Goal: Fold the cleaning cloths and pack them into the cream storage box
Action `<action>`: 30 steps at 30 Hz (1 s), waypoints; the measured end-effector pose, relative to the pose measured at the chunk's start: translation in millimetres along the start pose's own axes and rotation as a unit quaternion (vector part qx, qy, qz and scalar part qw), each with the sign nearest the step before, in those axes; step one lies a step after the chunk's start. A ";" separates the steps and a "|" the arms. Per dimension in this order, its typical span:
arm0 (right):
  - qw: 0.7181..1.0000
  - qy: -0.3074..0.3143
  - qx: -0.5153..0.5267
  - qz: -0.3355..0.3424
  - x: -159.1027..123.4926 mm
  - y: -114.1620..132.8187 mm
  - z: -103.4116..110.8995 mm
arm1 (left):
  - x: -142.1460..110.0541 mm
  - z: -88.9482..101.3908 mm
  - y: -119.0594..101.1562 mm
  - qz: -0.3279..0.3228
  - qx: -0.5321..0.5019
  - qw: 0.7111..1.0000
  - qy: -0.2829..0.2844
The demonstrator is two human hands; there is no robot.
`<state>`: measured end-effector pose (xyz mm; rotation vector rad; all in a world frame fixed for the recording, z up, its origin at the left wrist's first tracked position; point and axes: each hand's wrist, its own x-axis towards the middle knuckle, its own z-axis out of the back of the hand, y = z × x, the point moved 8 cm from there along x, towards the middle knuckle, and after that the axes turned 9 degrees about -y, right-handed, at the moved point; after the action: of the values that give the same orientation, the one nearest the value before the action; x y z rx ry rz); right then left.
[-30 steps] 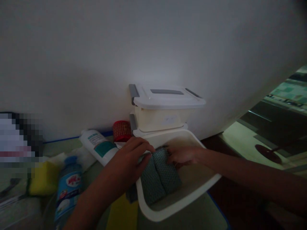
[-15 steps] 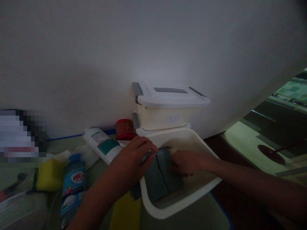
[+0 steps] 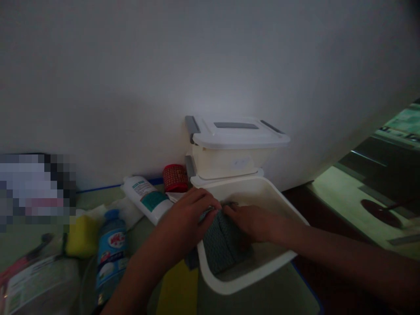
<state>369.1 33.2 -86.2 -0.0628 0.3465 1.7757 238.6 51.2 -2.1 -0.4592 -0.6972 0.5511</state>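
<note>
A white open plastic bin sits at the table's front right. In it lies a grey-green folded cloth with a woven-looking texture and a crease down its middle. My left hand reaches over the bin's left rim, its thumb and fingers closed on the cloth's upper edge. From the right, my right hand reaches into the bin, closed at the cloth's upper right edge, close to my left fingertips. Part of the cloth is hidden under the right hand.
Behind the bin, white lidded boxes with grey clips are stacked against the wall. Leftward lie a white bottle, a red woven holder, a blue-labelled bottle, a yellow sponge and a clear plastic package.
My right hand has moved left and slightly up along the cloth, nearer my left hand. My left hand keeps its hold. The whole view has shifted a little.
</note>
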 end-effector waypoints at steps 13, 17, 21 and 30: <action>0.998 0.037 -0.044 0.002 -6.0 12.4 12.4 | -2.7 15.3 11.2 0.027 0.053 0.995 -0.083; 0.998 0.048 -0.048 0.018 -1.3 24.5 3.4 | -7.9 12.7 20.0 0.065 0.035 0.996 -0.053; 0.997 0.048 -0.056 0.012 3.8 29.7 1.8 | -9.7 12.1 22.8 0.063 0.055 0.995 -0.053; 0.997 -0.039 -0.056 -0.016 -12.7 24.7 50.2 | -20.8 42.2 5.9 0.051 0.078 0.989 -0.114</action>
<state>355.5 29.8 -30.5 -0.0780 0.1870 1.7590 193.8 51.8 13.5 -0.2888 -0.8450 0.7564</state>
